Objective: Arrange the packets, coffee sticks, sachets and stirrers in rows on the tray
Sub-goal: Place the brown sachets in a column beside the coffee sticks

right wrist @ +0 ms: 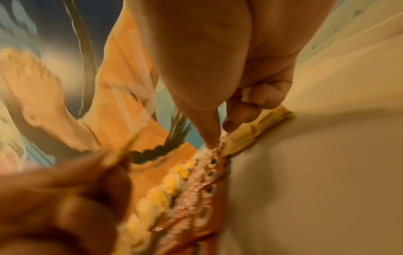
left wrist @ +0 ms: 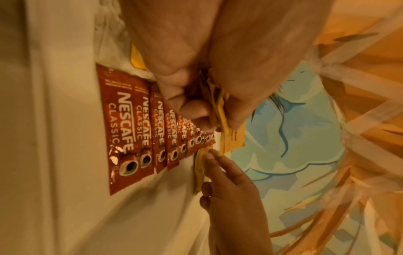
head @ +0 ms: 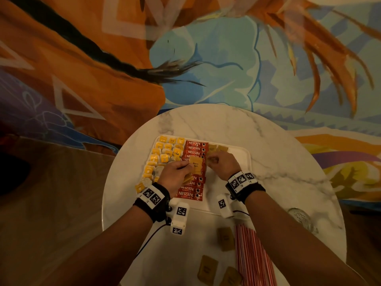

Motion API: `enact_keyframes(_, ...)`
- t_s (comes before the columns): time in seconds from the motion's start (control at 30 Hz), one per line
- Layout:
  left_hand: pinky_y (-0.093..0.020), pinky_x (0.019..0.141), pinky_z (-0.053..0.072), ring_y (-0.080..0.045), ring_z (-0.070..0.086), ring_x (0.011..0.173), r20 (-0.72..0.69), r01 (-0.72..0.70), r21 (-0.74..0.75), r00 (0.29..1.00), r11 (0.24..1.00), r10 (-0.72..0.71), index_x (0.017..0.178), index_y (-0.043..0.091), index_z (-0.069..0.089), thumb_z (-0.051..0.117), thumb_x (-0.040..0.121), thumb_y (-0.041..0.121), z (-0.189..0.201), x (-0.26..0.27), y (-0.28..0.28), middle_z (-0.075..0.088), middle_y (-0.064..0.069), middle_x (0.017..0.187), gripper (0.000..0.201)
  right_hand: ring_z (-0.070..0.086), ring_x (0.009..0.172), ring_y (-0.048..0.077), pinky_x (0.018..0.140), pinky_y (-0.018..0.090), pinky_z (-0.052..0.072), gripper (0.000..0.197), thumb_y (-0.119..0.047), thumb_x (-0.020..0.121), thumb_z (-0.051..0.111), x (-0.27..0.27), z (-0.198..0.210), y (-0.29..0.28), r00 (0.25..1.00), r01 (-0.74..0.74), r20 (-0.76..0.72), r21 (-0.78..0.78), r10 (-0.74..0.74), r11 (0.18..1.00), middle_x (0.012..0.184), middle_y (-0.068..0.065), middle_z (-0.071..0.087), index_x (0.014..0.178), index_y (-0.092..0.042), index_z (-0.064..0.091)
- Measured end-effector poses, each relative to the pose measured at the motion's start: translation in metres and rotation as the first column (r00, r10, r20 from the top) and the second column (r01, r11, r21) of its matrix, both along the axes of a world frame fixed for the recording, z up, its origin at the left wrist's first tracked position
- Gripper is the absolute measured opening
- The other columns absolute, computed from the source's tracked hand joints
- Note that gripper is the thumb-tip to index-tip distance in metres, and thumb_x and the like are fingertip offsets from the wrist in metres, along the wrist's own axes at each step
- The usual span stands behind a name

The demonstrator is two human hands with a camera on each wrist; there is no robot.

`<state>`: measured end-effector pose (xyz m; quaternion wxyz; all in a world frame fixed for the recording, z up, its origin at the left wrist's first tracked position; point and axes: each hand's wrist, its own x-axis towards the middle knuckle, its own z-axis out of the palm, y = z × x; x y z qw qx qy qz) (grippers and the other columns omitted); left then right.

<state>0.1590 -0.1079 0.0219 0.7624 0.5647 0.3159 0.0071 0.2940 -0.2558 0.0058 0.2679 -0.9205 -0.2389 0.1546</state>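
Observation:
A white tray [head: 237, 155] on the round marble table holds yellow tea packets [head: 165, 153] at its left. Beside them is a column of red coffee sticks [head: 194, 148], also close up in the left wrist view [left wrist: 130, 131]. Two brown sugar sachets [head: 218, 149] lie at the far right of the sticks. My left hand [head: 190, 166] hovers over the sticks and pinches a small stack of brown sachets [left wrist: 231, 138]. My right hand [head: 213, 159] is just right of the sticks, thumb and curled finger holding one brown sachet [right wrist: 257, 131] down on the tray.
Loose brown sachets [head: 225, 238] lie on the table near its front edge, beside a bundle of red-and-white striped stirrers [head: 253, 254]. A clear glass [head: 303, 218] stands at the right. The right half of the tray is bare.

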Motion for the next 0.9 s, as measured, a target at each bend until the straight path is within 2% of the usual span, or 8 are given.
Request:
enact_keyframes(0.13, -0.026, 0.073, 0.057, -0.018, 0.071, 0.088, 0.009, 0.021, 0.000, 1.000, 1.000, -0.021, 0.106, 0.010, 0.073, 0.064, 0.096, 0.013, -0.001, 0.000, 0.001, 0.076, -0.008, 0.102, 0.013, 0.062, 0.070, 0.006, 0.068, 0.024, 0.048, 0.032, -0.042, 0.099, 0.056, -0.019, 0.015, -0.003, 0.987, 0.007, -0.161, 0.211, 0.027, 0.977, 0.085, -0.005, 0.071, 0.082, -0.021, 0.071)
enact_keyframes(0.2, -0.027, 0.075, 0.057, -0.020, 0.072, 0.092, 0.012, 0.024, 0.006, 1.000, 1.000, -0.024, 0.111, 0.008, 0.072, 0.064, 0.096, 0.011, -0.002, -0.001, 0.000, 0.076, -0.011, 0.106, 0.017, 0.061, 0.062, 0.007, 0.060, 0.022, 0.049, 0.040, -0.045, 0.100, 0.054, -0.032, 0.021, -0.006, 0.956, 0.027, -0.286, 0.298, 0.062, 0.954, 0.086, 0.004, 0.072, 0.084, -0.014, 0.072)
enact_keyframes(0.33, -0.028, 0.073, 0.056, -0.018, 0.072, 0.088, 0.005, 0.041, 0.019, 0.999, 0.999, -0.041, 0.108, 0.011, 0.074, 0.066, 0.095, 0.012, -0.006, -0.003, -0.004, 0.077, -0.008, 0.102, 0.015, 0.060, 0.059, 0.007, 0.057, 0.017, 0.047, 0.039, -0.039, 0.102, 0.054, -0.049, 0.021, -0.012, 0.941, 0.082, -0.330, 0.417, 0.067, 0.905, 0.084, 0.009, 0.073, 0.086, -0.008, 0.072)
enact_keyframes(0.43, -0.027, 0.073, 0.056, -0.016, 0.071, 0.086, 0.005, 0.048, 0.000, 0.999, 0.999, -0.048, 0.103, 0.013, 0.075, 0.064, 0.096, 0.011, -0.007, -0.005, -0.008, 0.077, -0.008, 0.099, 0.013, 0.059, 0.059, 0.001, 0.058, 0.018, 0.048, 0.019, -0.027, 0.098, 0.063, -0.058, 0.015, -0.015, 0.931, 0.110, -0.358, 0.453, 0.067, 0.885, 0.078, -0.002, 0.071, 0.088, -0.014, 0.073)
enact_keyframes(0.63, -0.027, 0.071, 0.058, -0.020, 0.068, 0.087, -0.017, 0.032, -0.084, 0.999, 0.996, -0.033, 0.113, 0.008, 0.071, 0.065, 0.093, 0.004, -0.006, -0.005, -0.009, 0.072, -0.013, 0.105, 0.021, 0.066, 0.068, 0.014, 0.068, 0.032, 0.057, 0.018, -0.024, 0.096, 0.062, -0.040, 0.004, -0.019, 0.957, 0.235, -0.247, 0.356, -0.151, 0.905, 0.080, 0.001, 0.073, 0.087, -0.015, 0.074)
enact_keyframes(0.73, -0.034, 0.079, 0.058, -0.021, 0.068, 0.087, -0.028, 0.054, -0.104, 0.998, 0.993, -0.057, 0.123, 0.010, 0.064, 0.057, 0.094, -0.005, -0.005, -0.007, -0.006, 0.070, -0.011, 0.106, 0.034, 0.065, 0.071, 0.016, 0.070, 0.034, 0.054, 0.022, -0.024, 0.094, 0.063, -0.020, 0.001, -0.021, 0.957, 0.249, -0.211, 0.258, -0.197, 0.933, 0.073, -0.004, 0.069, 0.074, -0.023, 0.071)
enact_keyframes(0.8, -0.039, 0.087, 0.058, -0.025, 0.068, 0.099, -0.036, 0.092, -0.072, 0.995, 0.993, -0.094, 0.130, 0.013, 0.060, 0.053, 0.093, -0.009, -0.006, -0.008, -0.004, 0.066, -0.011, 0.116, 0.044, 0.063, 0.070, 0.016, 0.068, 0.032, 0.050, 0.027, -0.024, 0.094, 0.063, -0.015, -0.003, -0.020, 0.964, 0.217, -0.190, 0.146, -0.188, 0.965, 0.070, -0.005, 0.066, 0.068, -0.024, 0.068)
enact_keyframes(0.9, -0.048, 0.096, 0.056, -0.030, 0.064, 0.114, -0.038, 0.124, -0.025, 0.991, 0.992, -0.125, 0.137, 0.015, 0.054, 0.057, 0.092, -0.010, -0.005, -0.009, -0.003, 0.063, -0.012, 0.126, 0.052, 0.067, 0.077, 0.019, 0.070, 0.030, 0.051, 0.021, -0.025, 0.093, 0.065, -0.011, -0.008, -0.018, 0.971, 0.202, -0.133, 0.011, -0.199, 0.979, 0.079, 0.000, 0.071, 0.078, -0.015, 0.076)
